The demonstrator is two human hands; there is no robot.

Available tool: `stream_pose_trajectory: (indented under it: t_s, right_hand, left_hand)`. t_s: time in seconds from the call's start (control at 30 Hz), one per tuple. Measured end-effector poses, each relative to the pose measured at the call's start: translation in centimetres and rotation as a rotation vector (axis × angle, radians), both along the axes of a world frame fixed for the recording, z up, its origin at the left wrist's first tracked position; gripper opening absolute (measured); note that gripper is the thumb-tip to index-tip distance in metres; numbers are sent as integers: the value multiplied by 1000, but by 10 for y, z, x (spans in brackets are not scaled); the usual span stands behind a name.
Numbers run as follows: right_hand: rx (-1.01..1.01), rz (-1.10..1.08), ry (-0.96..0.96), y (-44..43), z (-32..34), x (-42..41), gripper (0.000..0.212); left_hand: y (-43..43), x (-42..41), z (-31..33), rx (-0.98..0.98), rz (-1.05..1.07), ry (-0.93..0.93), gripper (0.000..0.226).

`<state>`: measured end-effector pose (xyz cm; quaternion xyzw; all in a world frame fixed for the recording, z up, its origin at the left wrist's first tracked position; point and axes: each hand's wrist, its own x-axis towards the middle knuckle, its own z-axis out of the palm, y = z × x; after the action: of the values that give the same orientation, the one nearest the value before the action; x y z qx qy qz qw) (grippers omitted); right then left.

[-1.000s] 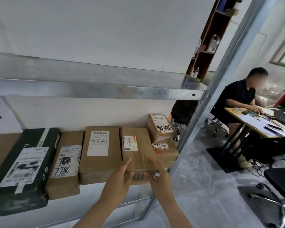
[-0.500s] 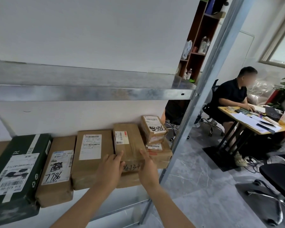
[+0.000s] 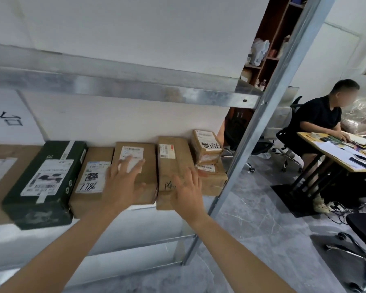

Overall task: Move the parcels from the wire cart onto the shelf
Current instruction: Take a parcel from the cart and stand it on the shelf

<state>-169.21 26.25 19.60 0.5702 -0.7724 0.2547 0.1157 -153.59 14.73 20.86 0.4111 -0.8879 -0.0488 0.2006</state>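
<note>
A row of parcels lies on the metal shelf (image 3: 135,96). The narrow brown parcel (image 3: 171,163) sits between a wider brown parcel (image 3: 148,163) and two small stacked boxes (image 3: 207,149). My left hand (image 3: 123,182) hovers with spread fingers over the wider parcel. My right hand (image 3: 188,189) is spread over the narrow parcel's front end. Neither hand grips anything. Further left lie a brown parcel marked 7786 (image 3: 91,182) and a dark green box (image 3: 44,182). The wire cart is out of view.
A slanted metal upright (image 3: 268,106) bounds the shelf on the right. Beyond it a person (image 3: 317,121) sits at a desk (image 3: 342,157) with papers. A black office chair (image 3: 363,233) stands at the right edge. A brown bookcase (image 3: 268,43) stands behind.
Both hands let go of the narrow brown parcel after pushing it back onto the shelf. Their fingers have spread and drawn slightly back.
</note>
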Motion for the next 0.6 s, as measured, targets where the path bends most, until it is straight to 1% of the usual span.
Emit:
stream_pose_trajectory:
  t_s: [0.07,0.17,0.23,0.3,0.4,0.5,0.6]
  right_hand:
    - [-27,89,7,-3,1,15,50]
    - [-25,205,-42,-14,0,43,55]
    - [-28,288,-76,-22,-2,63,57]
    - [-36,372,-100,-30,0,82,57]
    - [-50,470,-80,-40,5,112,57]
    - [11,544,-88,-53,5,150,58]
    - [70,641,-81,-69,2,199,59]
  left_hand:
    - [-1,25,0,-1,83,-23,73]
    - [0,65,1,-19,178,-74,74]
    - [-2,96,-4,-57,213,-126,74]
    - [-2,128,-8,-46,243,-151,75]
    - [1,172,-11,-64,300,-163,74]
    - [8,217,-10,-65,415,-183,83]
    - [20,273,-13,-66,546,-171,86]
